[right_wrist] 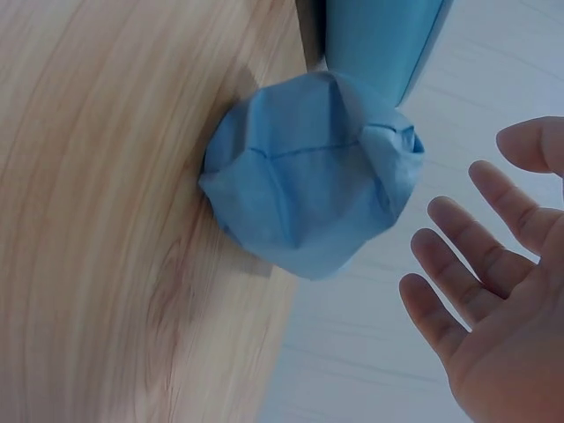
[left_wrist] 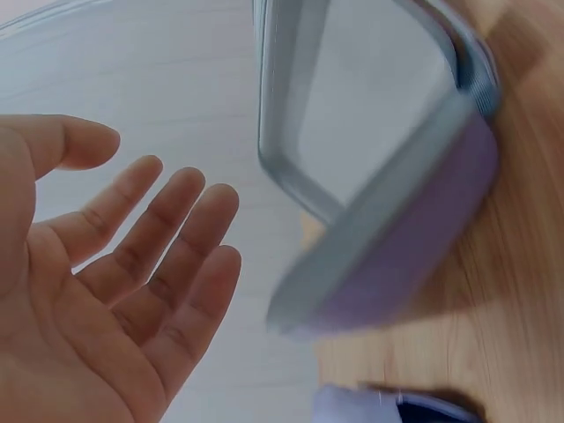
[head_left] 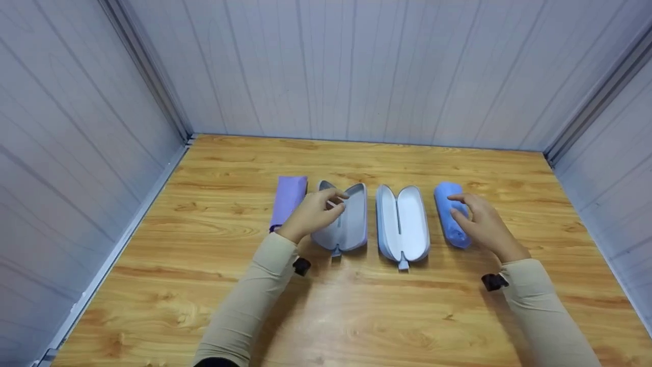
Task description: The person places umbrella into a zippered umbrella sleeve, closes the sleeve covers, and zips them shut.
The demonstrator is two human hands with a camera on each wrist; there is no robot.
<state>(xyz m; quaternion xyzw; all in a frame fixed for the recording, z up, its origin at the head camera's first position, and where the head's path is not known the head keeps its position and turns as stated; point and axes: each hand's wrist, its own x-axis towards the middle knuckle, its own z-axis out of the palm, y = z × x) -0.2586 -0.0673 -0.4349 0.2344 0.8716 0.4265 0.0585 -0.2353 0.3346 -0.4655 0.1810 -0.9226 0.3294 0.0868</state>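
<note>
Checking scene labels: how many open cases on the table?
2. The purple case, partly covered by the left hand in the head view; the blue case, between that and the blue roll. No others show.

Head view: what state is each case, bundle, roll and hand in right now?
Purple oblong hard-shell case with grey interior: open, halves spread
Pale-blue oblong hard-shell case with white interior: open, halves spread
Blue cylindrical cloth-like roll: rolled up, lying down
Purple oblong bundle: lying down, unheld
Left hand: fingers relaxed, holding nothing
Right hand: fingers relaxed, holding nothing
</note>
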